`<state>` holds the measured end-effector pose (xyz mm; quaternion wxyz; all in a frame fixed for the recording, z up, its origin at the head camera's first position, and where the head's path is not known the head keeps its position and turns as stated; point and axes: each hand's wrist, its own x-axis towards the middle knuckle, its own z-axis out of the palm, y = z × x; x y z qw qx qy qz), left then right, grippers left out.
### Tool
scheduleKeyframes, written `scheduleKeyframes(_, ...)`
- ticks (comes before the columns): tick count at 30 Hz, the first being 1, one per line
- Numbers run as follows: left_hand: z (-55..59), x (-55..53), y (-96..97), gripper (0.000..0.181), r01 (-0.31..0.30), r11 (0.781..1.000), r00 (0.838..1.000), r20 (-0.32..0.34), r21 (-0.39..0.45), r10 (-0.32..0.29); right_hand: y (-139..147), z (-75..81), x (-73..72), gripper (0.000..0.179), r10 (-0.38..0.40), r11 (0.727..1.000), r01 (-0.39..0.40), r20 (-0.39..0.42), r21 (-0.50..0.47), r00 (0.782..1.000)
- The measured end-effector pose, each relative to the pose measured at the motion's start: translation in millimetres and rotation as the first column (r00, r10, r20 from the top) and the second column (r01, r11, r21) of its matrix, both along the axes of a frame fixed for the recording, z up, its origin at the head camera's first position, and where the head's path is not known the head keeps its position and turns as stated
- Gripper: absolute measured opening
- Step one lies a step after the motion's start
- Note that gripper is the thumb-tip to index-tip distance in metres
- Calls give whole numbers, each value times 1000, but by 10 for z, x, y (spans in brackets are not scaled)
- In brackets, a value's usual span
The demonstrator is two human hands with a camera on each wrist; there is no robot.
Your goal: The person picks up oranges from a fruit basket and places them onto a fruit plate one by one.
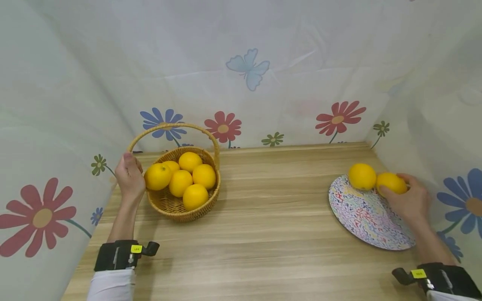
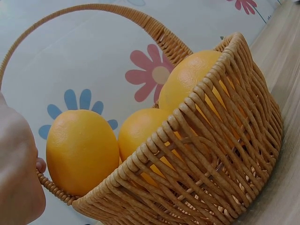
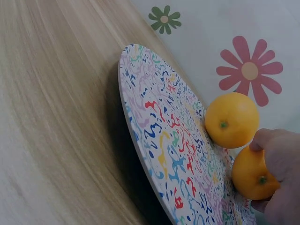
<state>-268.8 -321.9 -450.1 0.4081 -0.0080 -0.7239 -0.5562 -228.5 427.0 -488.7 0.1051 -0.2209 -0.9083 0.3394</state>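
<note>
My left hand (image 1: pixel 129 173) grips the handle of a wicker basket (image 1: pixel 180 215) at its left side, fingers curled round it. Several oranges (image 1: pixel 180 183) lie in the basket, one of them right beside the hand at the rim. In the left wrist view the woven wall of the basket (image 2: pixel 197 164) fills the lower right. Far to the right, my right hand (image 1: pixel 412 200) holds an orange (image 1: pixel 390 184) between thumb and fingers over a round plate (image 1: pixel 365 221) with a colourful squiggle pattern. Another orange (image 3: pixel 232 120) sits on the plate, just left of the held one.
Basket and plate stand on a light wood-grain table (image 1: pixel 271 221), well apart from each other. A white cloth (image 1: pixel 301 54) printed with flowers and a butterfly hangs behind and along both sides. The plate lies close to the right cloth wall.
</note>
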Motion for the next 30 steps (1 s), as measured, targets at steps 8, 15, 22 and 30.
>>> scheduleKeyframes(8, -22, -34, -39, 69, 18, 1000, 1000, -15, 0, -18, 1, -13, 14, 81, 34, 999, -34, -10, 34, 999)
scheduleKeyframes(15, -88, -80, -93, 65, 54, 998, 998, -34, 33, -53, -17, -32, 43, 82, 86, 991, -81, -42, 105, 995)
scheduleKeyframes(22, -15, -3, -4, 54, 10, 1000, 1000, 6, 5, -10, 6, -31, 58, 83, 98, 989, -94, -30, 114, 995)
scheduleKeyframes(30, -13, -13, 5, 55, 5, 1000, 1000, -1, 13, -5, 32, 45, 101, 88, 139, 982, -136, -16, 129, 990)
